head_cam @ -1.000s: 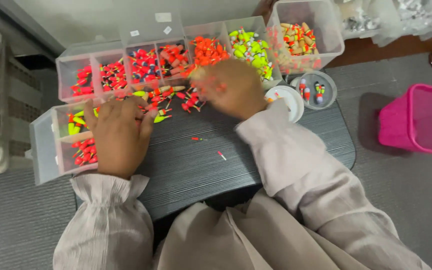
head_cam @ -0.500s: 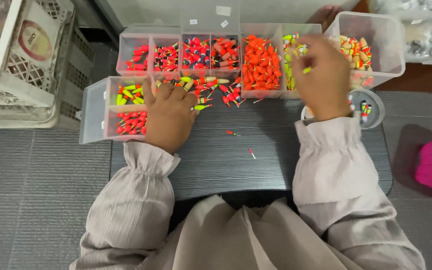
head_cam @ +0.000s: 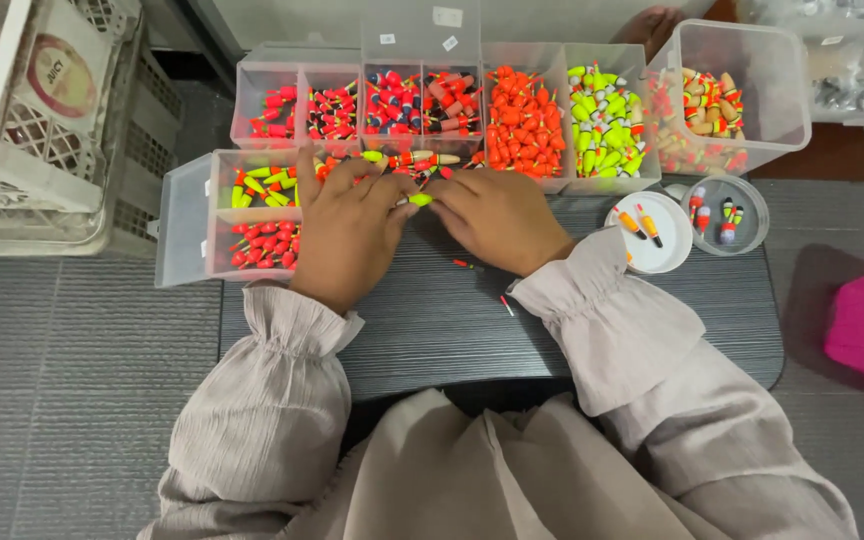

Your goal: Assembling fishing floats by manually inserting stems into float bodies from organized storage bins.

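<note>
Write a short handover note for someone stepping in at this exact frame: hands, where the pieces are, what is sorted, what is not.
Left hand: palm down at the loose pile, fingers spread; whether it grips anything cannot be told.
Right hand: beside it, fingers touching a yellow-green float; a real grip is not clear.
Sorted: the clear compartment boxes hold floats grouped by colour; the orange bin and yellow-green bin look full.
Left: the mixed pile by the fingertips, two stray bits on the dark table, and a few floats on the round lid and in the small tub.

Clear glossy plastic compartment box (head_cam: 184, 222), ribbed matt dark tabletop (head_cam: 572, 330), crinkled cloth sleeves (head_cam: 282, 400)
</note>
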